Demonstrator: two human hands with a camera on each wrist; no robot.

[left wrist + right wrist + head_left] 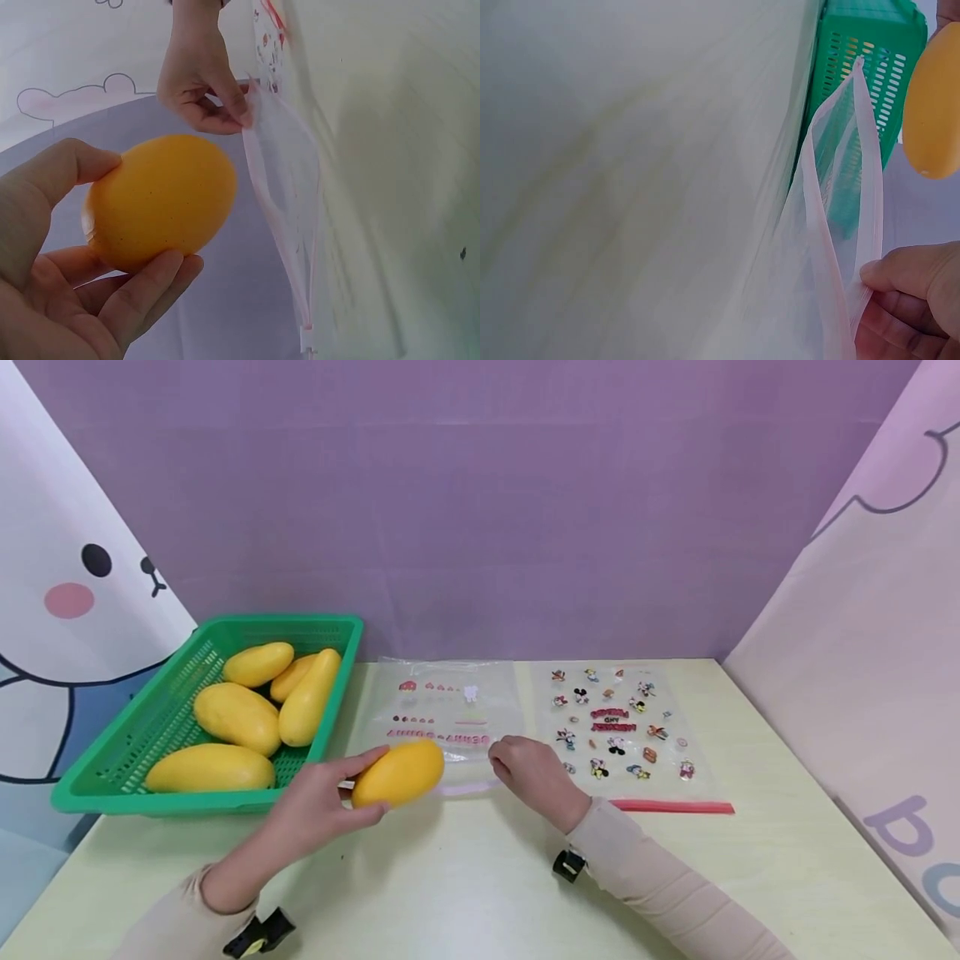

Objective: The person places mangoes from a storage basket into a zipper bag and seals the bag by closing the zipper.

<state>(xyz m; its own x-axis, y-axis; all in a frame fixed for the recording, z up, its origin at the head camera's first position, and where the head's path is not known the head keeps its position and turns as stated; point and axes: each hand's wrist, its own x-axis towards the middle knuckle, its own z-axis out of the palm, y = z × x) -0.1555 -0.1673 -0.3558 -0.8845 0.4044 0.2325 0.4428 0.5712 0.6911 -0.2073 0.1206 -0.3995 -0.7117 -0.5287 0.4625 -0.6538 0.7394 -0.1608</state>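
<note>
"So, what is on the table (465, 877)?" one asks.

"A green basket (202, 803) of yellow mangoes (236, 718) at its left, a red-edged bag (618, 731) well to the right, and a pink-edged bag (442, 717) between them."

"And the hands?"

"The right hand (536, 777) pinches one side of the pink-edged bag's mouth, and the two edges stand apart. The left hand (322, 802) holds a single mango (401, 772) between thumb and fingers, in the air near that mouth, touching neither bag nor table."

"What might go wrong?"

"The gap looks narrow and the film limp; if the pinch slipped, the mouth would probably sag shut and the fruit could snag on its edge. The skin looks smooth, too, so a hold kept only near one end might let it slide out."

"Which way does it point?"

"Its long axis slants away from the left palm; the free, blunt end points toward the right hand, seemingly across the opening."
</note>
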